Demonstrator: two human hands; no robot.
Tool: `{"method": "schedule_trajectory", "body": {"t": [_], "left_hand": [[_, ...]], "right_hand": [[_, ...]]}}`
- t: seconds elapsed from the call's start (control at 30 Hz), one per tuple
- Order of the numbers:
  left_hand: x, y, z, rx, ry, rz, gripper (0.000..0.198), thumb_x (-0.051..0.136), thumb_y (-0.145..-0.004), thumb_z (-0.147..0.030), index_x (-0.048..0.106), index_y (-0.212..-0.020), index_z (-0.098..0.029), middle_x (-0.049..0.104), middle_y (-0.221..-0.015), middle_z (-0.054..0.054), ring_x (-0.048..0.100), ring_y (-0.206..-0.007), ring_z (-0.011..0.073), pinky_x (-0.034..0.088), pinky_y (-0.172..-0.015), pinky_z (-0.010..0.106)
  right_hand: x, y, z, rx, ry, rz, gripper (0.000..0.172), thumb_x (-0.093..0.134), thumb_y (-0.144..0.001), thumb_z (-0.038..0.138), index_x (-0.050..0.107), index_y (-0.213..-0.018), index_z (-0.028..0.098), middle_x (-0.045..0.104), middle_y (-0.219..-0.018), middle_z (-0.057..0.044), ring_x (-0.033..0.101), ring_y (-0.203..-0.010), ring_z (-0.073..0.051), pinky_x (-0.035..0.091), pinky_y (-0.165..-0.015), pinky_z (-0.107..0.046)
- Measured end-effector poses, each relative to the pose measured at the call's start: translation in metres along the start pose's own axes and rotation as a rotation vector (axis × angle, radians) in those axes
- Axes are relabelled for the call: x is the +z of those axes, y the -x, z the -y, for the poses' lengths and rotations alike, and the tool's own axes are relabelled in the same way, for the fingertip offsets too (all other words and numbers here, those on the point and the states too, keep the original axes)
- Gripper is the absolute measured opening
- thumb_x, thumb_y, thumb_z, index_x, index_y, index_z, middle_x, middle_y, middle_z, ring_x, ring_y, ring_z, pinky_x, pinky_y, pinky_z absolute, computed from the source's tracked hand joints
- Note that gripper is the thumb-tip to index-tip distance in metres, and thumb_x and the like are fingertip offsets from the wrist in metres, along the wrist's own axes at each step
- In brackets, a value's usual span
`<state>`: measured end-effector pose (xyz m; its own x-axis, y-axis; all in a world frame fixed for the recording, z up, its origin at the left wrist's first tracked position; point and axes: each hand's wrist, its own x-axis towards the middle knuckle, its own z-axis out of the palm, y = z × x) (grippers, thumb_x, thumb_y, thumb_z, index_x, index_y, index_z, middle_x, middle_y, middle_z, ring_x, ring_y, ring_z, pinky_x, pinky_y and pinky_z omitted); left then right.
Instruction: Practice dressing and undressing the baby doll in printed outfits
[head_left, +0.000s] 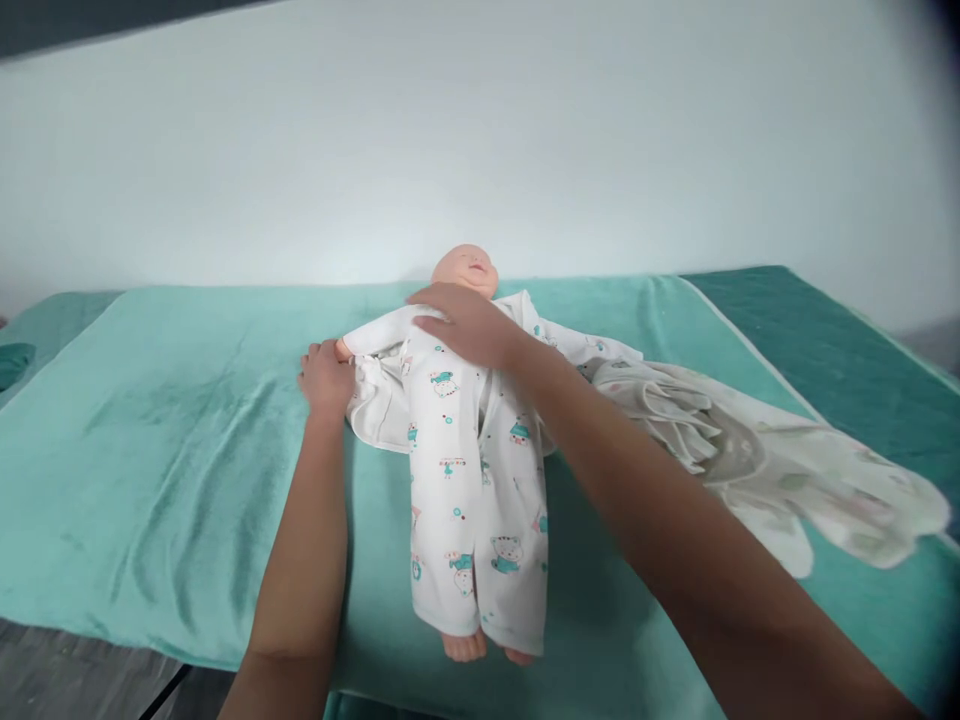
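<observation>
A baby doll (469, 268) lies on its back, head toward the wall, dressed in white printed pants (450, 500) and a white printed shirt (592, 345). One side of the shirt hangs loose beside the doll, under its outstretched arm. My left hand (327, 376) is closed around the doll's small hand at the end of that sleeve. Across the doll's upper chest lies my right hand (472, 322), fingers stretched out and thumb apart, just below the chin. It covers the shirt's neckline. Both bare feet (463, 647) show below the pant legs.
A teal blanket (187, 440) covers the bed, with a darker teal cover (817, 330) at the right. To the right of the doll lies a crumpled pale garment (817, 470). A white wall (480, 130) rises behind the bed. Grey floor (67, 670) shows at lower left.
</observation>
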<state>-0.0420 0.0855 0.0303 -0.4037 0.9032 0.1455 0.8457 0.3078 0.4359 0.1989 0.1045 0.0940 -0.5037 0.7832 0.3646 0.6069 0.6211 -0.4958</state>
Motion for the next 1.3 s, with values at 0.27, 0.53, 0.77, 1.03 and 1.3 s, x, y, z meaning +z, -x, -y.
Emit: {"method": "schedule_trajectory", "body": {"t": [0.27, 0.53, 0.77, 1.03, 1.3], "left_hand": [[0.008, 0.006, -0.014, 0.140, 0.173, -0.214, 0.046, 0.050, -0.085, -0.011, 0.063, -0.127, -0.023, 0.060, -0.138, 0.018, 0.043, -0.139, 0.0412, 0.013, -0.120, 0.074], [0.015, 0.016, -0.033, 0.449, 0.331, -0.123, 0.054, 0.048, -0.080, -0.008, 0.064, -0.129, -0.022, 0.060, -0.140, 0.011, 0.049, -0.137, 0.0304, 0.025, -0.126, 0.049], [0.019, 0.013, -0.031, 0.417, 0.371, -0.119, 0.051, 0.049, -0.077, -0.006, 0.066, -0.123, -0.022, 0.064, -0.136, 0.009, 0.051, -0.133, 0.0284, 0.028, -0.123, 0.046], [-0.013, 0.051, -0.067, 0.490, 0.748, 0.002, 0.031, 0.051, -0.093, -0.021, 0.070, -0.118, -0.024, 0.068, -0.131, 0.005, 0.059, -0.128, 0.0249, 0.040, -0.117, 0.040], [-0.023, 0.086, -0.151, 1.036, 0.149, 0.307, 0.031, 0.049, -0.100, -0.030, 0.071, -0.119, -0.017, 0.070, -0.131, 0.010, 0.058, -0.131, 0.0247, 0.028, -0.126, 0.046]], "right_hand": [[0.011, 0.086, -0.070, 0.376, 0.114, -0.455, 0.044, 0.045, -0.097, 0.031, 0.061, -0.135, 0.017, 0.066, -0.138, -0.014, 0.056, -0.130, -0.030, 0.040, -0.114, -0.051], [0.006, 0.080, -0.079, 0.481, 0.298, -0.348, 0.056, 0.043, -0.082, 0.009, 0.065, -0.132, 0.021, 0.068, -0.135, -0.010, 0.059, -0.123, -0.030, 0.041, -0.110, -0.048], [0.008, 0.078, -0.085, 0.552, 0.252, -0.459, 0.051, 0.040, -0.080, 0.008, 0.068, -0.121, 0.021, 0.071, -0.123, -0.010, 0.061, -0.116, -0.029, 0.043, -0.105, -0.045], [0.013, 0.078, -0.082, 0.596, 0.282, -0.435, 0.043, 0.045, -0.089, 0.022, 0.063, -0.128, 0.020, 0.068, -0.132, -0.012, 0.059, -0.123, -0.031, 0.029, -0.118, -0.054], [0.006, 0.082, -0.086, 0.566, 0.193, -0.494, 0.054, 0.041, -0.076, 0.009, 0.066, -0.122, 0.019, 0.071, -0.126, -0.011, 0.063, -0.116, -0.028, 0.046, -0.102, -0.041]]}}
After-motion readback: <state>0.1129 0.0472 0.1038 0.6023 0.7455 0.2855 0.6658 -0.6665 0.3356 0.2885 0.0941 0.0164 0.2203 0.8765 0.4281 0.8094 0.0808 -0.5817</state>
